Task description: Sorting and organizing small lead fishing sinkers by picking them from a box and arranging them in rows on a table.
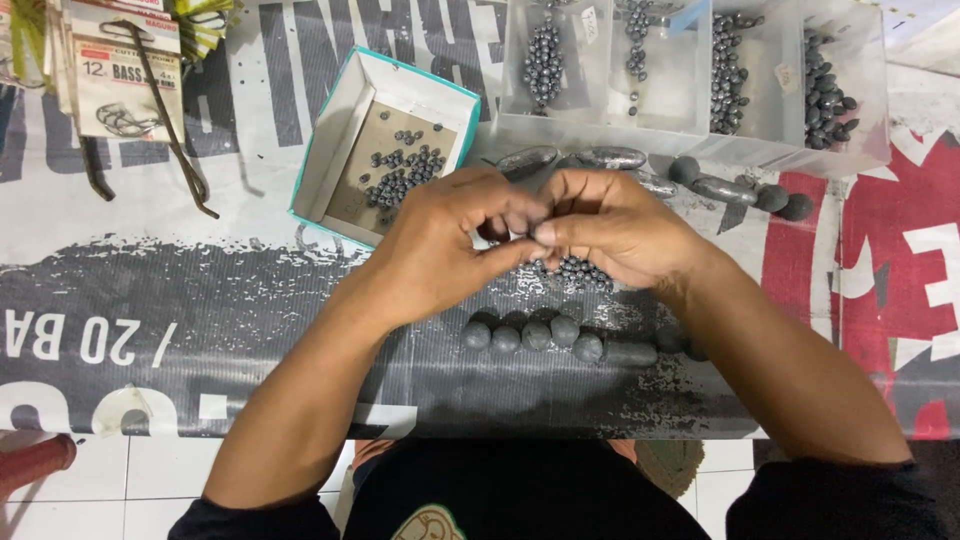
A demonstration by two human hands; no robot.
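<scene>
— Hands? Where?
— Left hand (440, 245) and right hand (610, 228) meet fingertip to fingertip above a pile of small lead sinkers (578, 272) on the bench; each grip pinched together (on what, I cannot tell), teal-rimmed box (330, 140) beside

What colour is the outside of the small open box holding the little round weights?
Teal, with a pale inside; the small open box shows in the head view.

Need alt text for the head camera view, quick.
Two bare hands, left hand and right hand, meet fingertip to fingertip over a pile of small grey weights. A row of round grey sinkers lies nearer the person, a teal-edged box of pellets farther left.
</scene>
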